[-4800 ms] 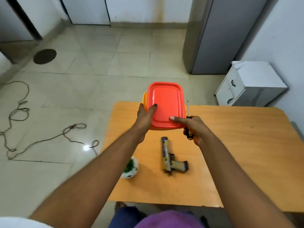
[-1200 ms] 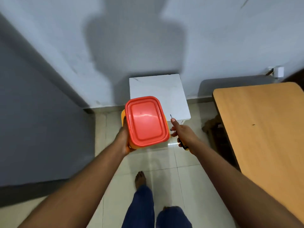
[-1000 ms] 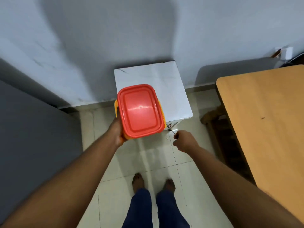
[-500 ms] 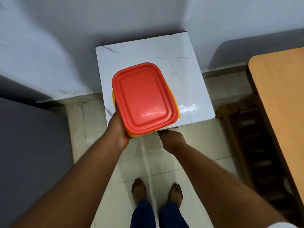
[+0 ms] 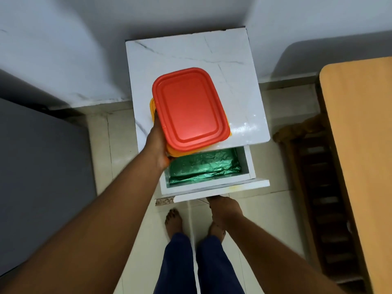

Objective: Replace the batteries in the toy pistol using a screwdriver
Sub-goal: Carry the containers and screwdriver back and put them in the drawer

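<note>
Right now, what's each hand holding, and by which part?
Left hand grips the orange container by its near-left corner, fingers underneath. Right hand is at the open drawer front; its grip is hidden.

Probably a home: tiled floor (image 5: 118,158), bedside cabinet (image 5: 191,54).

The drawer (image 5: 214,183) of the white cabinet (image 5: 191,52) now stands pulled open by the right hand (image 5: 224,209), baring green foil (image 5: 203,168).
</note>
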